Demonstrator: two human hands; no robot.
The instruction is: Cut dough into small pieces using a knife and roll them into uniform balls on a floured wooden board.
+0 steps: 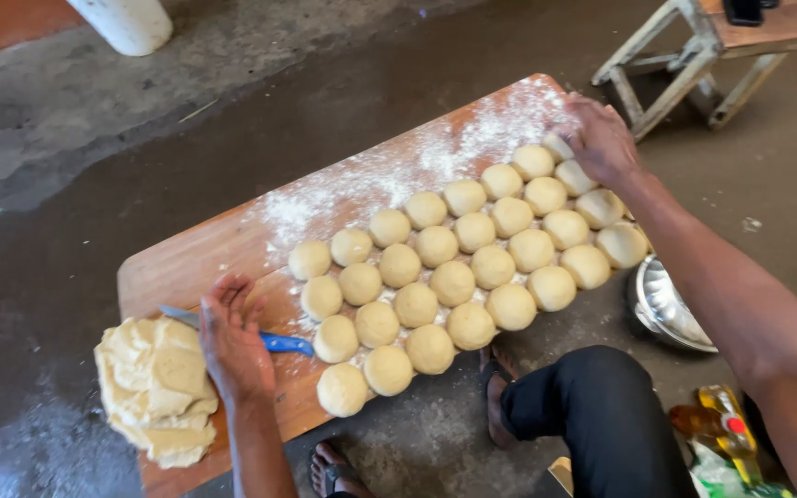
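Note:
A long wooden board (186, 263) lies on the floor, dusted with flour (389, 175) along its far side. Several round dough balls (454, 281) sit on it in rows. My right hand (601, 138) reaches to the far right end and rests on a dough ball (557, 146) there. My left hand (231, 337) hovers open over a knife with a blue handle (274, 342) at the near left. A big lump of dough (157, 387) sits at the board's left end, next to that hand.
A metal bowl (666, 309) stands on the floor right of the board. A wooden stool (703, 46) is at the top right. A white post (126, 23) rises at the top left. Bottles and bags (721, 433) lie at the bottom right, by my knee (592, 406).

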